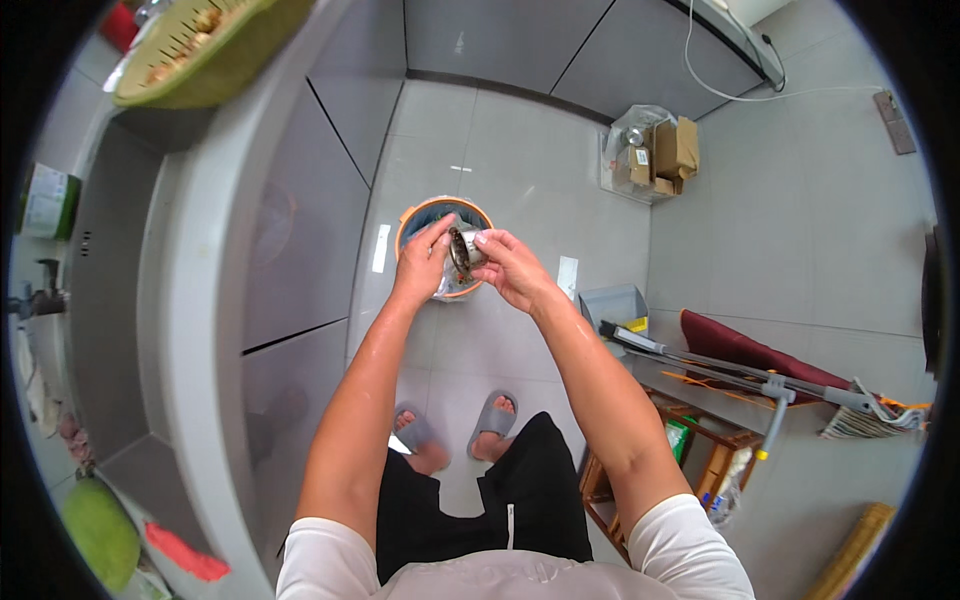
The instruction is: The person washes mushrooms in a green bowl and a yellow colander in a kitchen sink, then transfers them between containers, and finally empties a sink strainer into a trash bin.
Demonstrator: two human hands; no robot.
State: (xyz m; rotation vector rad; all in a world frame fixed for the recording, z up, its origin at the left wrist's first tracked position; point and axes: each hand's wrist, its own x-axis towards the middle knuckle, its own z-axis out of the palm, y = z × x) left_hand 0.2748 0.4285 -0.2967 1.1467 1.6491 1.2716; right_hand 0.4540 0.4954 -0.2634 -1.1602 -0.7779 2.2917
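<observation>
My right hand (514,266) grips a small round metal strainer or cup (471,250), tilted so that its mouth faces left, with dark wet scraps in it. Close against its rim, on the left, is my left hand (426,259), fingers extended; whether it touches the rim I cannot tell. Both hands are above a round waste bin (401,237) with an orange rim and a clear plastic liner. Part of the bin's contents shows below the hands, the rest is hidden.
A grey sink (120,300) and counter run along the left, with a green colander (217,64) at the top. Grey cabinets (480,37) stand ahead. Cardboard boxes (677,146) lie at the upper right. A dustpan (611,304), a mop pole (720,364) and a wooden rack (709,465) are at the right.
</observation>
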